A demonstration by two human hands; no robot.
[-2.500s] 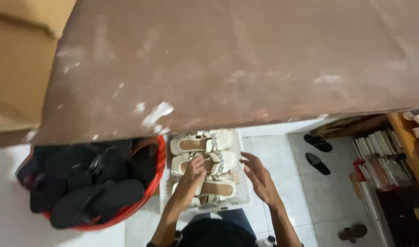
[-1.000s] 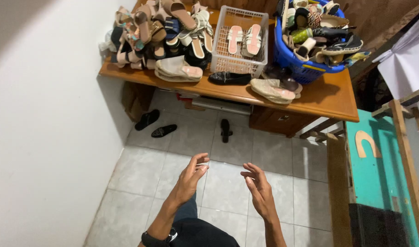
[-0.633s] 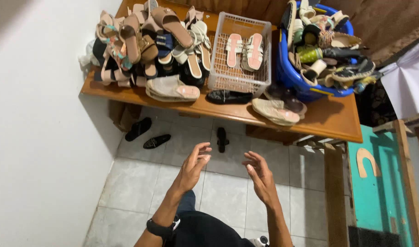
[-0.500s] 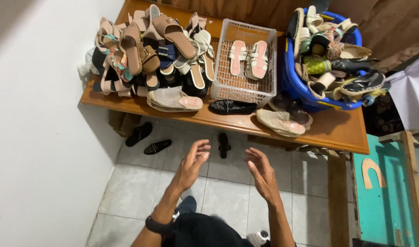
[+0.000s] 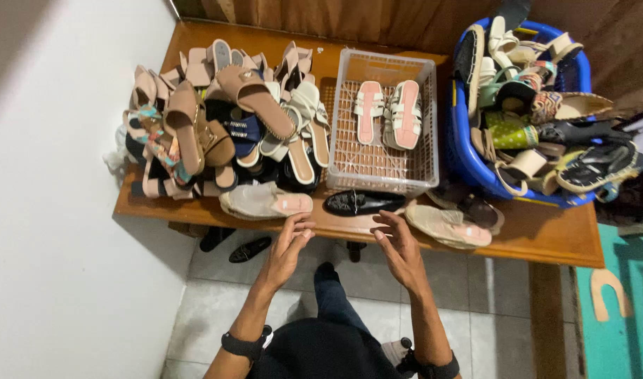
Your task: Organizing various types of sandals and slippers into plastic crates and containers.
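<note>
One pair sorted, heaps to go.
Both hands, left (image 5: 288,245) and right (image 5: 399,245), hover open and empty over the table (image 5: 546,235); two sandals (image 5: 388,112) lie in the basket (image 5: 378,175), pile (image 5: 216,126) untouched.

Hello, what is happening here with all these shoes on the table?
A person stands at a wooden table with both hands empty. The left hand and right hand hover open near a black flat shoe at the table's front edge. Behind it, a white plastic basket holds a pair of pale strappy sandals.
</note>
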